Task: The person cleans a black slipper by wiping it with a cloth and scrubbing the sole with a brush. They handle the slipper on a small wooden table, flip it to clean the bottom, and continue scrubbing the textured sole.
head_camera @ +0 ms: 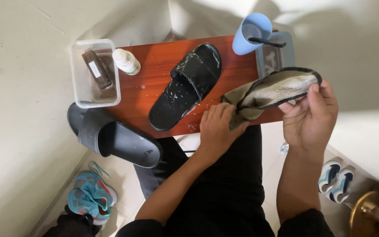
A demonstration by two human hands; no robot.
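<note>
one cloth (272, 90), beige-grey with a dark bound edge, hangs stretched between both hands above the near right part of the surface (152, 83). it looks damp and worn, its pale face turned up and curved like a shallow pocket, with a bunched tail at its left end.

the right hand (310, 118) pinches the cloth's right edge, thumb on top and fingers folded beneath, so the cloth runs leftward out of that grip. the left hand (218, 127) is closed over the bunched left end, pressing it down at the front edge of the surface; the cloth comes out of that grip up and to the right.

just left of the cloth a black slipper (187, 85) lies sole-down and slanted on the reddish wooden surface, flecked with white foam or drops. behind the cloth a blue cup (250, 33) with a dark handle across its mouth stands beside a grey tray (286, 48). farther left stand a small white bottle (126, 61) and a clear plastic box (80, 87) with a brown brush inside. a second slipper (115, 136), dark grey, sticks out from the surface's near left corner. on the floor lie a teal sneaker (88, 195) at the left and a white-and-blue pair of shoes (336, 180) at the right.
</note>
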